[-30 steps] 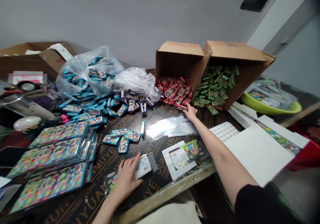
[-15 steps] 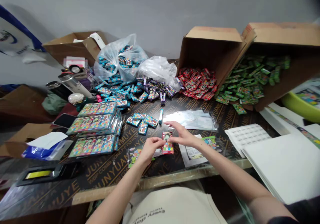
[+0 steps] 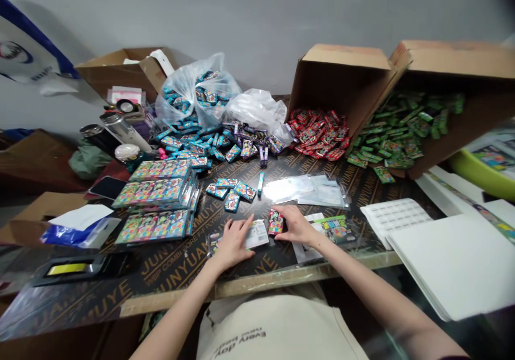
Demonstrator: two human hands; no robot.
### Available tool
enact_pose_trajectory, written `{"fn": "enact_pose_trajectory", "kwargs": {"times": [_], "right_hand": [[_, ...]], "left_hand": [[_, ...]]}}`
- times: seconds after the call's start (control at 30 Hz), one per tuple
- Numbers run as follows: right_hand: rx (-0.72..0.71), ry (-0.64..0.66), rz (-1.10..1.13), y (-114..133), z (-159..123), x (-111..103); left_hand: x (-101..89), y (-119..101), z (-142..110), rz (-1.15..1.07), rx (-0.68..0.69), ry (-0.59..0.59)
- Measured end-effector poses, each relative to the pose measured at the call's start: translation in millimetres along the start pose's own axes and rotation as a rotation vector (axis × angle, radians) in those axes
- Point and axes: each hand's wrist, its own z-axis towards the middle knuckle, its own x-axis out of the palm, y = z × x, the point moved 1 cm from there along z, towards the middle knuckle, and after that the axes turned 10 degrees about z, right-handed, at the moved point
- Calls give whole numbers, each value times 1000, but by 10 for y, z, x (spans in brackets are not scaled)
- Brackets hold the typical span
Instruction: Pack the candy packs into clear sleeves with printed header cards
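My right hand (image 3: 296, 226) pinches a small red candy-style box (image 3: 276, 222) upright between thumb and fingers, just above the table. My left hand (image 3: 235, 242) lies with its fingers spread over a clear plastic bag (image 3: 259, 235) that has a printed card in it; the palm hides part of the bag. Under and beside my right wrist is another printed green card (image 3: 335, 227) in clear plastic. Several blue boxes (image 3: 232, 201) lie loose beyond my left hand, and one blue box (image 3: 260, 183) stands apart from them.
Stacks of filled clear packs (image 3: 151, 193) stand at left. Behind are heaped blue boxes (image 3: 173, 142), purple boxes (image 3: 249, 148), and cartons spilling red boxes (image 3: 319, 134) and green boxes (image 3: 394, 134). Clear sleeves (image 3: 306, 190), white sheets (image 3: 454, 263) and a tape dispenser (image 3: 80, 269) lie around.
My left hand has let go of the red box and moved left, spreading over the bagged card. My right hand now grips the red box alone, slightly farther from me.
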Motion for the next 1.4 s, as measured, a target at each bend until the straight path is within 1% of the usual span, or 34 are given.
{"fn": "enact_pose_trajectory", "kwargs": {"times": [0.07, 0.17, 0.3, 0.37, 0.47, 0.53, 0.63, 0.77, 0.83, 1.0, 1.13, 1.27, 1.33, 1.4], "right_hand": [[-4, 50, 34, 8, -23, 51], [-20, 86, 143, 69, -38, 64], [-13, 62, 175, 110, -15, -22], [-16, 45, 159, 112, 1, -66], [-44, 49, 148, 114, 12, -90], [-44, 47, 146, 108, 9, -80], [-10, 67, 152, 87, -7, -59], [0, 110, 187, 60, -34, -86], [2, 101, 189, 56, -42, -121], [91, 80, 236, 45, -55, -171], [83, 87, 275, -2, -48, -218], [66, 94, 298, -22, -41, -324], [35, 106, 294, 21, -37, -376], [-14, 128, 269, 91, -31, -417]], "left_hand": [[16, 22, -24, 37, -7, -26], [-46, 33, -25, 23, 8, -51], [-157, 22, -9, -61, 81, -8], [-175, 10, 1, -102, 66, -12], [-152, -2, 23, -145, -11, -52], [-121, -3, 40, -169, -36, -65], [-77, 13, 60, -177, -7, -65], [-23, 83, 114, -111, 28, -40], [0, 105, 155, -91, 32, -25], [32, 67, 202, -79, 39, -17], [40, 74, 205, -103, 58, -3], [-44, 72, 214, -179, 9, 44], [-116, 20, 213, -212, -6, 51], [-178, -61, 208, -255, 21, 58]]}}
